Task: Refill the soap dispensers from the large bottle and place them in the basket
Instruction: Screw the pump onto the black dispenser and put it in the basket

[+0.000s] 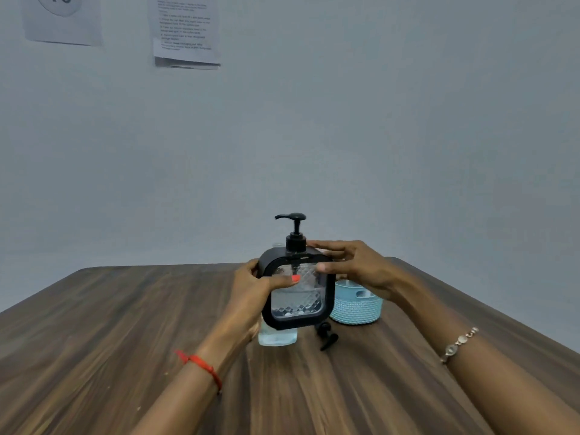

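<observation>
Centrally, a square soap dispenser (296, 296) with a black frame, clear diamond-patterned walls and a black pump on top is held upright between both hands, lifted just above the wooden table (94, 324).

The left hand (251, 290) is wrapped around the dispenser's left edge. Its thumb, with an orange-red painted nail, is laid across the clear front. The right hand (354, 268) is curled around the upper right corner, with the thumb pressed to the front edge and the fingers reached over the top, close to the pump collar.

Just below the left hand, partly hidden by it and by the dispenser, a clear bottle (277, 335) of pale blue liquid is stood on the table. Directly beneath the right hand, a pale blue textured basket (356, 309) is set on the table. Between bottle and basket, a loose black pump head (328, 335) is laid on its side.

A red thread (201, 365) is worn on the left wrist and a silver-toned bracelet (459, 343) on the right.

High on the wall, well above both hands, two paper sheets are stuck. The left sheet (62, 23) is marked with a large number cut off by the frame edge, apparently ending in 6. The right sheet (185, 29) is printed with lines of text too small and blurred to be read.
</observation>
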A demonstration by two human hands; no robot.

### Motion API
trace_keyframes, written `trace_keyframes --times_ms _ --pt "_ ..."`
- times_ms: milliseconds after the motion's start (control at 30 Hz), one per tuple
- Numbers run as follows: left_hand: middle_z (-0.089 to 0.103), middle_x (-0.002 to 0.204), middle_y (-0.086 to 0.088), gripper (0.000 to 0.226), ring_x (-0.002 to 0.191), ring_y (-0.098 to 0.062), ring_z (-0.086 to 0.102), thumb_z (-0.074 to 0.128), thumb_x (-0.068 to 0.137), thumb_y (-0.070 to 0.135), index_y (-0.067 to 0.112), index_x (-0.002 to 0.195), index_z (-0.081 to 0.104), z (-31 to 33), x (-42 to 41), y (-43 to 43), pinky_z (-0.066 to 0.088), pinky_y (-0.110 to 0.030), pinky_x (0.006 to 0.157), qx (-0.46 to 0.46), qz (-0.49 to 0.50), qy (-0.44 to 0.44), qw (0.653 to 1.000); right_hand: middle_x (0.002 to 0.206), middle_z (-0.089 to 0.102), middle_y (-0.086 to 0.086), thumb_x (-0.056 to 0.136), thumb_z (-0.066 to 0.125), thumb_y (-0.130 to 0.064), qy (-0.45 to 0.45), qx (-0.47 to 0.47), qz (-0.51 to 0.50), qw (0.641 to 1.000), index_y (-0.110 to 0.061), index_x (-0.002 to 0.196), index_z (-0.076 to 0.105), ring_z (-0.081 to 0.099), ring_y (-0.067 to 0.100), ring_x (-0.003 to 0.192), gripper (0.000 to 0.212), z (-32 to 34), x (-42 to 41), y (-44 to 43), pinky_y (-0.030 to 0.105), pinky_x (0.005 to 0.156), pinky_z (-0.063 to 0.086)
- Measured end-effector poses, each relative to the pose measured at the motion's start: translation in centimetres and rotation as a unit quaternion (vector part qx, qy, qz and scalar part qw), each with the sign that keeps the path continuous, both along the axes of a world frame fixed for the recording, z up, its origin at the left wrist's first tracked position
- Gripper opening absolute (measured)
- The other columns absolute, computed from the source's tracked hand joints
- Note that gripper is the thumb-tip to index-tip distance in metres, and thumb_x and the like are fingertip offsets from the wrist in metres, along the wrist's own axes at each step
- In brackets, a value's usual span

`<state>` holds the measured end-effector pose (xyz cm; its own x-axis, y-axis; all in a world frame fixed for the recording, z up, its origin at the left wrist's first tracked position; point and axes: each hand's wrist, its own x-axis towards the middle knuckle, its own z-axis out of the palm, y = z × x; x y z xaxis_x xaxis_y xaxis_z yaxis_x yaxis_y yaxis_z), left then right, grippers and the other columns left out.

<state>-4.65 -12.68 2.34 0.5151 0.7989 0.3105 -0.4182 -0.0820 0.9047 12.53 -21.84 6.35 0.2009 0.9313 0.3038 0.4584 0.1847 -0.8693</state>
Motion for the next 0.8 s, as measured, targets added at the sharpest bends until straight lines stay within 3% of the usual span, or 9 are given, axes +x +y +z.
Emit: trace_keyframes --times_ms 67,133,267,433,600,700,800 --pt "0.071 0.088 -0.012 0.032 0.074 -0.023 0.071 0.070 0.068 -0.009 0.002 0.097 0.063 0.6 1.7 -0.5 0.059 -0.036 0.067 0.009 -0.018 0.004 1.000 0.118 0.065 0.010 0.075 0.071 -0.005 0.008 0.021 -0.025 0.999 -0.022 0.116 0.062 0.064 0.022 0.106 0.045 0.4 1.7 -1.0 0.042 0.095 0.050" --pt "0.069 0.083 -0.009 0.025 0.068 -0.016 0.069 0.064 0.074 -0.007 0.003 0.097 0.063 1.2 3.6 -0.9 0.057 -0.032 0.064 0.016 -0.032 0.007 0.999 0.114 0.067 0.012 0.075 0.070 -0.001 0.011 0.042 -0.047 0.998 -0.017 0.114 0.063 0.066 0.023 0.100 0.043 1.1 3.3 -1.7 0.039 0.091 0.053" --pt "0.068 0.092 -0.003 0.032 0.084 -0.018 0.066 0.064 0.078 -0.004 0.005 0.109 0.060 2.2 7.4 -1.2 0.054 -0.035 0.078 0.049 -0.056 0.022 0.997 0.113 0.067 0.009 0.075 0.070 0.000 0.000 0.051 -0.067 0.996 -0.020 0.111 0.063 0.066 0.020 0.097 0.041 2.4 6.8 -2.7 0.034 0.086 0.054" --pt "0.066 0.094 0.000 0.036 0.091 -0.017 0.063 0.067 0.077 -0.006 0.017 0.103 0.059 3.2 12.0 -0.2 0.052 -0.032 0.084 0.136 -0.037 0.050 0.989 0.118 0.064 0.014 0.075 0.069 0.004 -0.016 0.058 -0.098 0.993 -0.016 0.117 0.060 0.065 0.022 0.099 0.047 2.6 11.2 -2.5 0.035 0.082 0.056" --pt "0.064 0.088 0.008 0.030 0.078 0.001 0.059 0.066 0.078 -0.002 0.020 0.099 0.060 2.9 16.0 1.3 0.046 -0.008 0.061 0.217 0.005 0.092 0.972 0.125 0.059 0.019 0.076 0.067 0.008 -0.021 0.057 -0.123 0.991 -0.003 0.126 0.054 0.060 0.027 0.110 0.052 1.7 14.9 -0.6 0.033 0.080 0.053" --pt "0.065 0.088 0.006 0.026 0.077 -0.003 0.060 0.066 0.079 0.002 0.014 0.102 0.063 2.0 17.7 2.4 0.046 -0.005 0.059 0.242 0.023 0.112 0.963 0.125 0.059 0.018 0.078 0.065 0.010 -0.025 0.046 -0.126 0.991 -0.002 0.127 0.052 0.060 0.024 0.108 0.053 1.1 16.4 0.6 0.022 0.073 0.055" --pt "0.065 0.087 0.006 0.024 0.076 0.005 0.057 0.067 0.081 0.007 0.013 0.103 0.065 0.6 18.9 3.5 0.042 0.000 0.058 0.274 0.041 0.126 0.952 0.127 0.056 0.016 0.079 0.064 0.009 -0.042 0.026 -0.133 0.990 -0.003 0.129 0.050 0.057 0.020 0.110 0.053 0.0 17.5 1.8 0.019 0.073 0.055"
